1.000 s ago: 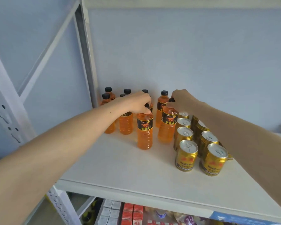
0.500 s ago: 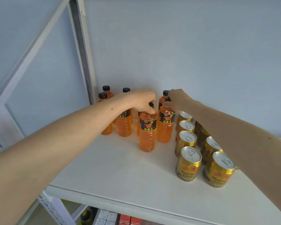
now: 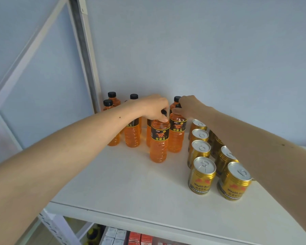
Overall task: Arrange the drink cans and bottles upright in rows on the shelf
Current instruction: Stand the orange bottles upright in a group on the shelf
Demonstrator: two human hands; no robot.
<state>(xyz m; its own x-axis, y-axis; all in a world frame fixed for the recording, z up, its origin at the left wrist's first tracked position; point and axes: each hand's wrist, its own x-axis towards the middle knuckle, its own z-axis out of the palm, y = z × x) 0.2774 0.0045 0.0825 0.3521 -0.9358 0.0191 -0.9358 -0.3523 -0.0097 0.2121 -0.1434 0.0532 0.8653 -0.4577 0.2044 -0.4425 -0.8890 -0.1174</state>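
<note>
Several orange drink bottles with black caps stand upright at the back left of the white shelf [image 3: 124, 183]. My left hand [image 3: 155, 107] grips the cap of the front bottle [image 3: 159, 142], which stands nearest to me. My right hand [image 3: 189, 106] holds the cap of the bottle beside it [image 3: 177, 135]. Several gold cans [image 3: 201, 175] stand upright in two rows to the right, partly hidden under my right forearm.
A white metal upright [image 3: 86, 59] and a diagonal brace [image 3: 30, 50] frame the shelf's left side. A pale blue wall closes the back. Below the shelf edge, red and white boxes [image 3: 131, 237] sit on a lower level.
The view has tilted and shifted, so the shelf sits lower in frame. Both hands stay on the same two bottle caps; the front bottle has slid slightly closer to its neighbour.
</note>
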